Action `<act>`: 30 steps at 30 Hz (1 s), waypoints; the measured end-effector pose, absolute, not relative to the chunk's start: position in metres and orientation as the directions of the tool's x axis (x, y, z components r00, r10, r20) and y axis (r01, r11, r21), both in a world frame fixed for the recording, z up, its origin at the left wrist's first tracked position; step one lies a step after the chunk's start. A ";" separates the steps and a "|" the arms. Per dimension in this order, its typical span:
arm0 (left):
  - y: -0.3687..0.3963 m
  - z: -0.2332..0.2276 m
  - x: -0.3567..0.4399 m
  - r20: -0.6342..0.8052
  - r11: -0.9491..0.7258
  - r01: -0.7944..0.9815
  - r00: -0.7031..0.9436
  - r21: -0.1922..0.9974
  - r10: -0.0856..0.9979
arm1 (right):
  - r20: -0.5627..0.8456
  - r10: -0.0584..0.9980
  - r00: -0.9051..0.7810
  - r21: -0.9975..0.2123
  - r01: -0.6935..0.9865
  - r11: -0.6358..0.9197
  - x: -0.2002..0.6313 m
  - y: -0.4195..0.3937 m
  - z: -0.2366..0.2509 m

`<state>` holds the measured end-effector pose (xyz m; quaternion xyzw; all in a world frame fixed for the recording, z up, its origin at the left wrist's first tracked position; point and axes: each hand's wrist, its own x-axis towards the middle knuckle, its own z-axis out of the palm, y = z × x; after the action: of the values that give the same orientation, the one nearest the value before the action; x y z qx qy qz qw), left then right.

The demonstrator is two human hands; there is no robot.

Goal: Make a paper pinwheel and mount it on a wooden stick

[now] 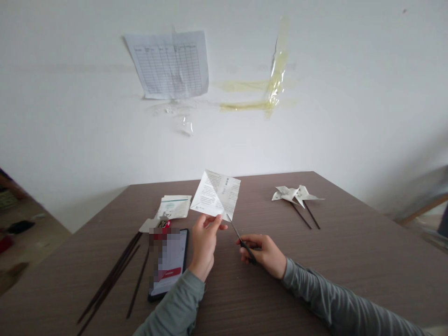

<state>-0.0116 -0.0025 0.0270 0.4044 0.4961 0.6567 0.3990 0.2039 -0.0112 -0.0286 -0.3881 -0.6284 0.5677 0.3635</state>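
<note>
My left hand (205,242) pinches the lower corner of a square printed paper (217,193), holding it upright above the brown table (350,242). My right hand (264,252) grips a pair of scissors (241,240) whose blades point up and left, with the tips at the paper's bottom corner. Diagonal creases cross the paper.
A phone (170,263) lies left of my left arm. Several thin dark sticks (115,273) lie further left. A stack of papers (173,207) sits behind the phone. Two paper pinwheels on sticks (297,196) lie at the back right. A printed sheet (170,65) hangs on the wall.
</note>
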 end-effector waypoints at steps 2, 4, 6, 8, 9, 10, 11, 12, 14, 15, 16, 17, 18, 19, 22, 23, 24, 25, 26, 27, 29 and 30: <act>-0.002 0.027 -0.012 0.136 -0.190 -0.122 -0.353 0.974 0.926 | 0.018 0.899 -0.437 -0.995 0.084 0.061 0.204 -0.010 -0.030; -0.002 0.026 -0.012 0.139 -0.191 -0.120 -0.349 0.974 0.927 | 0.021 0.899 -0.438 -0.994 0.088 0.066 0.204 -0.010 -0.031; -0.003 0.026 -0.012 0.143 -0.195 -0.120 -0.346 0.974 0.927 | 0.019 0.897 -0.441 -0.994 0.086 0.064 0.204 -0.010 -0.030; -0.003 0.026 -0.012 0.145 -0.197 -0.120 -0.347 0.973 0.927 | 0.017 0.897 -0.441 -0.995 0.079 0.058 0.204 -0.010 -0.030; -0.003 0.026 -0.012 0.145 -0.198 -0.120 -0.349 0.973 0.926 | 0.015 0.897 -0.442 -0.996 0.077 0.054 0.204 -0.011 -0.029; -0.003 0.026 -0.012 0.144 -0.197 -0.121 -0.350 0.973 0.926 | 0.014 0.897 -0.441 -0.996 0.074 0.052 0.204 -0.011 -0.029; -0.003 0.026 -0.012 0.143 -0.196 -0.121 -0.352 0.973 0.925 | 0.013 0.898 -0.440 -0.996 0.073 0.050 0.204 -0.011 -0.029; -0.003 0.026 -0.012 0.141 -0.194 -0.120 -0.352 0.974 0.925 | 0.012 0.898 -0.439 -0.996 0.074 0.049 0.204 -0.012 -0.029; -0.003 0.027 -0.012 0.136 -0.189 -0.119 -0.352 0.975 0.926 | 0.009 0.899 -0.438 -0.996 0.077 0.047 0.204 -0.012 -0.029; -0.003 0.027 -0.012 0.134 -0.187 -0.119 -0.352 0.975 0.926 | 0.009 0.899 -0.438 -0.996 0.078 0.047 0.204 -0.012 -0.029; -0.003 0.027 -0.012 0.134 -0.186 -0.119 -0.351 0.975 0.927 | 0.009 0.899 -0.437 -0.996 0.078 0.048 0.204 -0.012 -0.028; -0.003 0.027 -0.012 0.133 -0.186 -0.120 -0.350 0.975 0.927 | 0.011 0.899 -0.437 -0.996 0.080 0.050 0.204 -0.013 -0.028; -0.002 0.026 -0.012 0.134 -0.187 -0.121 -0.349 0.975 0.928 | 0.016 0.901 -0.433 -0.995 0.080 0.055 0.204 -0.013 -0.027; -0.002 0.026 -0.012 0.136 -0.189 -0.122 -0.347 0.974 0.928 | 0.021 0.903 -0.429 -0.995 0.079 0.061 0.204 -0.013 -0.026; -0.001 0.025 -0.012 0.140 -0.192 -0.128 -0.334 0.973 0.932 | 0.031 0.908 -0.417 -0.995 0.072 0.068 0.203 -0.014 -0.022; -0.001 0.025 -0.011 0.139 -0.191 -0.132 -0.327 0.973 0.935 | 0.033 0.910 -0.413 -0.996 0.067 0.067 0.202 -0.014 -0.021; -0.002 0.025 -0.011 0.137 -0.189 -0.135 -0.320 0.973 0.937 | 0.034 0.911 -0.411 -0.996 0.062 0.065 0.202 -0.014 -0.021; -0.002 0.025 -0.011 0.135 -0.185 -0.137 -0.313 0.973 0.940 | 0.034 0.912 -0.410 -0.996 0.058 0.063 0.202 -0.014 -0.020; -0.002 0.026 -0.011 0.132 -0.182 -0.139 -0.308 0.973 0.942 | 0.037 0.914 -0.404 -0.997 0.051 0.063 0.201 -0.014 -0.021; -0.002 0.026 -0.010 0.128 -0.178 -0.140 -0.305 0.974 0.944 | 0.041 0.916 -0.400 -0.997 0.046 0.065 0.201 -0.014 -0.021; -0.003 0.027 -0.010 0.120 -0.169 -0.139 -0.305 0.976 0.945 | 0.051 0.918 -0.394 -0.997 0.034 0.070 0.200 -0.013 -0.022; -0.003 0.028 -0.010 0.117 -0.166 -0.138 -0.306 0.976 0.945 | 0.056 0.918 -0.393 -0.997 0.029 0.073 0.200 -0.013 -0.023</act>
<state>-0.0097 -0.0030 0.0276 0.4119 0.4897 0.6428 0.4212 0.1999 -0.0131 -0.0225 -0.3839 -0.6167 0.5623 0.3951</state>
